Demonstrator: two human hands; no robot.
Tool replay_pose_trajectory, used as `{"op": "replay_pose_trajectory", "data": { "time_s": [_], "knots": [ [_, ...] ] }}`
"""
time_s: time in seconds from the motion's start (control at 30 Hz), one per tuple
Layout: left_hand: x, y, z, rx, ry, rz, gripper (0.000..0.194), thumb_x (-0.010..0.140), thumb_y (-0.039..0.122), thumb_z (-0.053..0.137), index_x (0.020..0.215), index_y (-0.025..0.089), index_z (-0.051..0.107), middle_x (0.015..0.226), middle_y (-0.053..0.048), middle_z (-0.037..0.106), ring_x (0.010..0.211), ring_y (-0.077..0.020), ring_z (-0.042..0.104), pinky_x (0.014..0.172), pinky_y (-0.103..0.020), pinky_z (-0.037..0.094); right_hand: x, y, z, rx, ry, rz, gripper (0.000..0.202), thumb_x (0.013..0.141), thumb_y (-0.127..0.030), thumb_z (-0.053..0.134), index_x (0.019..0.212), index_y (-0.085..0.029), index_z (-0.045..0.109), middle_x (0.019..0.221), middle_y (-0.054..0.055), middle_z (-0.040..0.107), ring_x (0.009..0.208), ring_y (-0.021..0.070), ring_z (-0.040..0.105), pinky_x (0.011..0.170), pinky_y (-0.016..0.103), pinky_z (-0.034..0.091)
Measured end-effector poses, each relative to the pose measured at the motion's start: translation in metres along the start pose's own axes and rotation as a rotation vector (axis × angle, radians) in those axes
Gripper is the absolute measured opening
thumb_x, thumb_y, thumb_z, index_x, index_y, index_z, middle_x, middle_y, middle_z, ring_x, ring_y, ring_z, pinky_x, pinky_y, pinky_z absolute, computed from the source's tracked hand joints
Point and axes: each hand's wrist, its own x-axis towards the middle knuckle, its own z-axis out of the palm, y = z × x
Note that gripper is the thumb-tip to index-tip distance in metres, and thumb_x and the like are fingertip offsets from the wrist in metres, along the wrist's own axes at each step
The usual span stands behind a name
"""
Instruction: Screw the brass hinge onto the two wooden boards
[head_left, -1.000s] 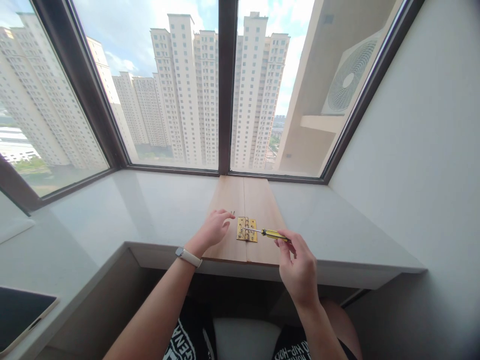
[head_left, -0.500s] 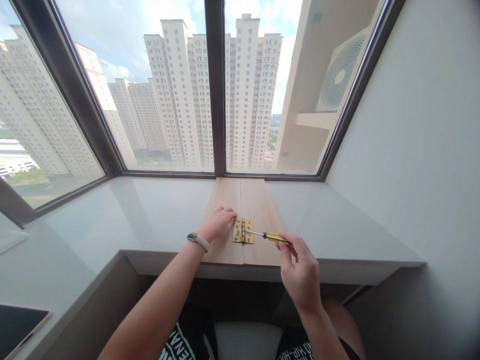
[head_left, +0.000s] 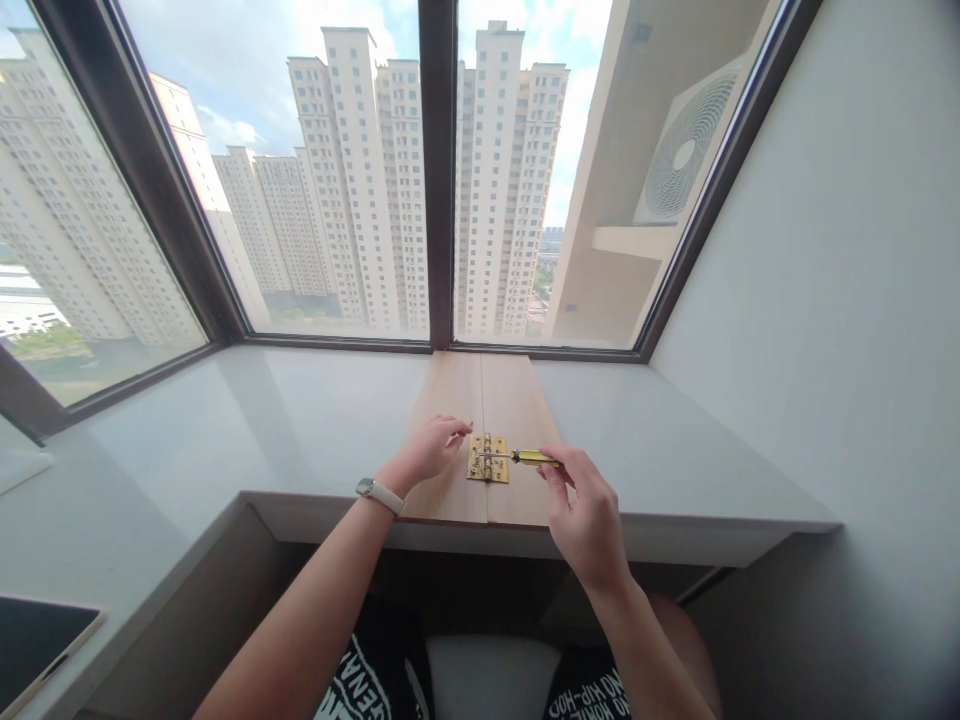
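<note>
A brass hinge (head_left: 498, 470) lies unfolded across the seam between two light wooden boards (head_left: 517, 395), with small screws, some seemingly loose, on its plates. In my right hand (head_left: 589, 510) is a yellow-and-black screwdriver (head_left: 534, 458), held by the handle. Its shaft points left over the hinge, the tip above the left plate; whether it touches cannot be told. My left hand (head_left: 435, 447), wearing a pale-banded watch at the wrist, is just left of the hinge. Its thumb and fingers are pinched around something tiny and dark, too small to name.
The boards rest on a white windowsill counter (head_left: 637, 450), running from the window frame (head_left: 442, 200) to the front edge. A dark-screened device (head_left: 41, 650) lies at the lower left. A white wall (head_left: 840, 300) rises on the right. My legs are below the counter.
My right hand has moved left with the screwdriver, bringing its tip across the hinge's knuckles to the left plate. My left hand has drawn back slightly left, its fingertips lifted.
</note>
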Motion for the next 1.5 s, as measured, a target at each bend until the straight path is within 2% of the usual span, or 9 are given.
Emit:
{"op": "replay_pose_trajectory", "data": {
  "time_s": [0.2, 0.6, 0.83, 1.0, 1.17, 1.37, 1.5],
  "knots": [
    [-0.012, 0.003, 0.004, -0.098, -0.011, -0.024, 0.033, 0.098, 0.029, 0.044, 0.111, 0.019, 0.071, 0.113, -0.01, 0.07, 0.102, -0.0236, 0.064, 0.09, -0.035, 0.052, -0.002, 0.001, 0.005, -0.002, -0.026, -0.01, 0.022, 0.099, -0.022, 0.046, 0.112, -0.022, 0.064, 0.106, 0.009, 0.067, 0.1, 0.0227, 0.063, 0.09, 0.04, 0.053],
    [-0.015, -0.002, 0.01, -0.184, 0.032, -0.014, 0.032, 0.096, 0.029, 0.046, 0.11, 0.02, 0.073, 0.111, -0.01, 0.071, 0.101, -0.0247, 0.066, 0.09, -0.037, 0.052, 0.015, -0.017, 0.003, -0.057, -0.116, -0.11, 0.025, 0.099, -0.017, 0.043, 0.112, -0.021, 0.063, 0.107, 0.009, 0.066, 0.102, 0.0239, 0.062, 0.093, 0.039, 0.05],
    [-0.016, 0.003, 0.007, -0.252, 0.047, 0.0, 0.03, 0.096, 0.029, 0.047, 0.109, 0.018, 0.072, 0.108, -0.01, 0.072, 0.098, -0.0234, 0.066, 0.088, -0.036, 0.053, 0.038, -0.039, 0.005, -0.116, -0.297, -0.153, 0.032, 0.098, -0.014, 0.044, 0.126, -0.021, 0.057, 0.111, 0.009, 0.066, 0.101, 0.0233, 0.063, 0.09, 0.037, 0.05],
    [-0.017, 0.008, 0.001, -0.309, 0.082, -0.001, 0.027, 0.095, 0.029, 0.05, 0.106, 0.018, 0.072, 0.106, -0.01, 0.073, 0.098, -0.0233, 0.067, 0.087, -0.037, 0.053, 0.052, -0.051, 0.008, -0.118, -0.414, -0.211, 0.029, 0.095, -0.009, 0.047, 0.117, -0.021, 0.062, 0.108, 0.009, 0.068, 0.1, 0.0221, 0.063, 0.09, 0.035, 0.049],
    [-0.014, 0.016, -0.007, -0.455, 0.091, 0.006, 0.027, 0.094, 0.03, 0.056, 0.114, 0.019, 0.069, 0.111, -0.01, 0.072, 0.102, -0.0227, 0.067, 0.09, -0.038, 0.054, 0.071, -0.048, 0.021, -0.007, -0.39, -0.243, 0.033, 0.093, -0.006, 0.048, 0.114, -0.022, 0.067, 0.104, 0.008, 0.069, 0.104, 0.0217, 0.061, 0.092, 0.036, 0.048],
    [-0.008, 0.031, -0.017, -0.719, 0.042, 0.105, 0.037, 0.092, 0.029, 0.062, 0.128, 0.021, 0.062, 0.127, -0.011, 0.066, 0.118, -0.0242, 0.062, 0.104, -0.043, 0.049, 0.095, -0.032, 0.033, 0.131, -0.457, -0.127, 0.034, 0.092, -0.011, 0.052, 0.114, -0.028, 0.07, 0.104, 0.005, 0.069, 0.095, 0.0187, 0.063, 0.09, 0.035, 0.048],
    [-0.006, 0.039, -0.017, -0.767, 0.06, 0.145, 0.037, 0.094, 0.029, 0.06, 0.129, 0.019, 0.06, 0.124, -0.011, 0.068, 0.116, -0.0245, 0.064, 0.105, -0.043, 0.049, 0.103, -0.028, 0.034, 0.192, -0.515, -0.097, 0.027, 0.09, -0.018, 0.058, 0.111, -0.028, 0.07, 0.103, 0.004, 0.069, 0.098, 0.0198, 0.062, 0.093, 0.038, 0.047]
  ]
}}
